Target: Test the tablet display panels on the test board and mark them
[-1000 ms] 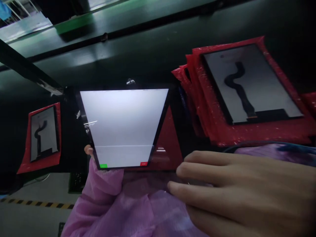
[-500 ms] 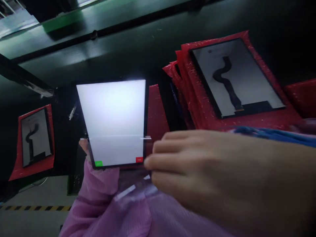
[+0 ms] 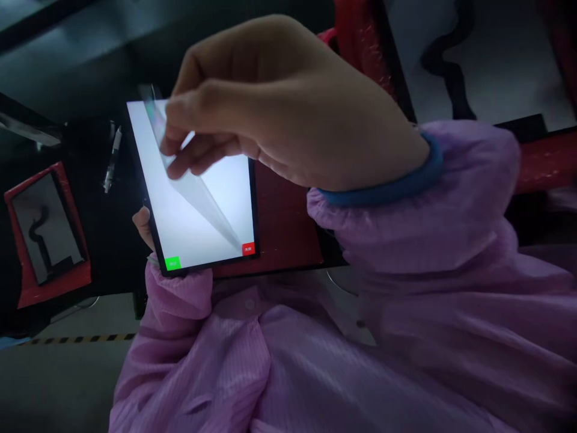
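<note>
A tablet-like panel (image 3: 211, 216) glows white, with a green box at its lower left corner and a red one at its lower right. My left hand (image 3: 144, 225) grips its left edge; only the thumb area shows, and the other fingers are hidden behind the panel. Over the panel's upper part, my right hand (image 3: 252, 108) pinches a thin clear film (image 3: 205, 207) between thumb and fingers. The film hangs slanting across the lit screen toward the red box, and its upper end is blurred.
On the left, a dark-cabled display panel (image 3: 58, 222) lies on red wrap, with a pen (image 3: 112, 159) near it. Another such panel (image 3: 509, 66) rests on red packing at the upper right. A red sheet (image 3: 288, 222) lies beside the lit screen.
My right hand has moved from the screen's lower right side up and left over it, and a clear film now hangs from its fingers. The view has shifted; my left hand still holds the panel.
</note>
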Action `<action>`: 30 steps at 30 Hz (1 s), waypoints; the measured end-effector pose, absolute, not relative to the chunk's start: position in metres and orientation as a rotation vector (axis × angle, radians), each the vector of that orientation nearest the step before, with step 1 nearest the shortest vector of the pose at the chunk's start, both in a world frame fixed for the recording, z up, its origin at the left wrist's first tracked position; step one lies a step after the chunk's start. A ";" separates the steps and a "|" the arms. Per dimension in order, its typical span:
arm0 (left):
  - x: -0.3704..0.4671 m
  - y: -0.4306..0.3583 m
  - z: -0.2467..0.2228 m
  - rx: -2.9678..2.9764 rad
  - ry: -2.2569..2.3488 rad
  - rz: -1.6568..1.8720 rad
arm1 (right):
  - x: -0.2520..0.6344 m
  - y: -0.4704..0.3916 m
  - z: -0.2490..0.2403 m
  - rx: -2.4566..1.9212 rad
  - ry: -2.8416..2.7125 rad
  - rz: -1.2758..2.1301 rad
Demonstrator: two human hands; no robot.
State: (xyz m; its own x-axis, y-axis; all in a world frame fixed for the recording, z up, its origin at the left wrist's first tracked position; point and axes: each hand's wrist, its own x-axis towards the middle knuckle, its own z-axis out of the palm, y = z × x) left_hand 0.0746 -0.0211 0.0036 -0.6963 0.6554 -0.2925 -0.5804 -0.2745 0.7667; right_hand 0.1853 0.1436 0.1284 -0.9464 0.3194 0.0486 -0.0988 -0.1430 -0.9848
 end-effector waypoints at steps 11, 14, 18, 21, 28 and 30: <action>0.080 -0.026 0.004 0.079 1.173 1.921 | 0.159 0.154 0.101 -0.409 -1.078 2.496; 0.083 -0.022 0.010 0.076 1.168 1.931 | 0.161 0.154 0.102 -0.398 -1.001 2.524; 0.081 -0.018 0.016 0.050 1.137 1.952 | 0.164 0.153 0.105 -0.437 -0.994 2.538; 0.078 -0.017 0.016 0.032 1.071 1.973 | 0.165 0.154 0.106 -0.490 -1.076 2.477; 0.081 -0.016 0.012 0.139 1.130 1.988 | 0.162 0.160 0.105 -0.545 -1.245 2.337; 0.081 -0.015 0.012 0.165 1.175 1.978 | 0.161 0.160 0.107 -0.602 -1.252 2.313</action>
State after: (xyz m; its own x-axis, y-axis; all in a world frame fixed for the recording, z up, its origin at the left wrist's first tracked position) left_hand 0.0812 -0.0150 0.0121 -0.6624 0.6967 -0.2753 -0.5749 -0.2372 0.7831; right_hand 0.1614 0.1598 0.1072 -0.8086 0.5646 -0.1654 -0.1703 -0.4937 -0.8528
